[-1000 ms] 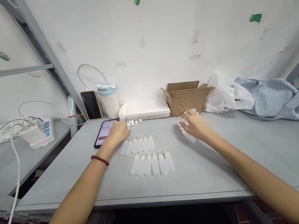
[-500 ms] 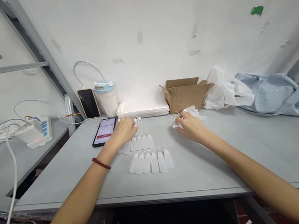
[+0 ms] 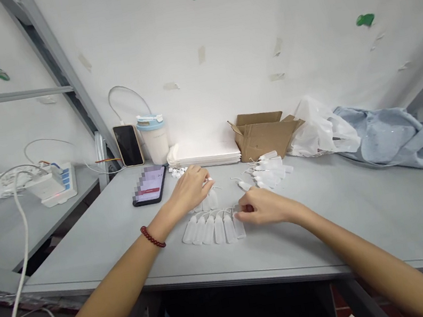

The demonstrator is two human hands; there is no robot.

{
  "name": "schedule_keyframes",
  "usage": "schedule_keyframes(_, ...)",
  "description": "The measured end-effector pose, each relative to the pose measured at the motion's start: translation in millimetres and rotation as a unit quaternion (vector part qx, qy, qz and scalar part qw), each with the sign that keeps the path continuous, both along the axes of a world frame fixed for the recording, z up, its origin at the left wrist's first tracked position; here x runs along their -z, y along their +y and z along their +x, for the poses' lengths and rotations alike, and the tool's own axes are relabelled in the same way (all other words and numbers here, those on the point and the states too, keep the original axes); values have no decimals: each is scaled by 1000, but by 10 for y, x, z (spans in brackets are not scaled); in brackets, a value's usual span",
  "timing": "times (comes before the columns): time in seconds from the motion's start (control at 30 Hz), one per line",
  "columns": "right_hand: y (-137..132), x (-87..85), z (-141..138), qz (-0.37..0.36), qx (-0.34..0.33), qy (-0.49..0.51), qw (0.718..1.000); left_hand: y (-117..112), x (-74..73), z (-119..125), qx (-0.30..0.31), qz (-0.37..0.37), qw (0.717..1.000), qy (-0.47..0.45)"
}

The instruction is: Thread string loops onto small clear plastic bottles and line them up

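My left hand (image 3: 192, 187) hovers over the back row of small translucent plastic bottles (image 3: 212, 200), pinching a small white cap (image 3: 210, 179) between thumb and fingertips. The hand covers part of that row. Below it lies a front row of similar bottles (image 3: 209, 230), side by side, with thin white strands at their tops. My right hand (image 3: 264, 206) has its fingers curled and its thumb and index finger closed at the top of the rightmost front bottle (image 3: 239, 228). Behind it is a loose pile of bottles (image 3: 272, 170). More white caps (image 3: 177, 172) lie beyond my left hand.
A phone (image 3: 149, 185) lies left of my hand; another phone (image 3: 129, 145) leans by a lidded cup (image 3: 154, 141). Along the wall are a white stack (image 3: 205, 154), an open cardboard box (image 3: 263, 139), a plastic bag (image 3: 320, 129) and blue cloth (image 3: 394, 133).
My right hand has come from the bottle pile toward me and left, to the front row's right end. My left hand has moved right, away from the caps, with one cap at its fingertips.
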State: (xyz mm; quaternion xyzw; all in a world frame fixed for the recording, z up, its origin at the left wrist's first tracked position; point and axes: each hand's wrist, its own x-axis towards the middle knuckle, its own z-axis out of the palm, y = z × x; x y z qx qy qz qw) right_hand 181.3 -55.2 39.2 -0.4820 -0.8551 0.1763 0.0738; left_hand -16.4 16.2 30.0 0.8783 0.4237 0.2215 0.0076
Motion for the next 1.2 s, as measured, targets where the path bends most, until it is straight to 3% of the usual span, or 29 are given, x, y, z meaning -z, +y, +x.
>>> schedule_keyframes(0.23,8,91,-35,-8,-2,-42,999,-18,0,12,-6,-14,1000,-19)
schedule_keyframes(0.4,84,106,34,39,51,-68,996,-48,-29,49,2,-133,982,-137)
schedule_keyframes(0.7,199,98,107,140,128,116,975,-63,-2,79,72,-266,937,-214)
schedule_keyframes(0.83,207,126,110,56,105,227,967,-87,9,114,90,-314,910,-254)
schedule_keyframes(1.0,161,113,77,-41,81,306,948,-118,-28,144,95,-321,876,-348)
schedule_keyframes(1.2,124,70,48,-119,66,324,936,-133,-44,135,148,-323,879,-318)
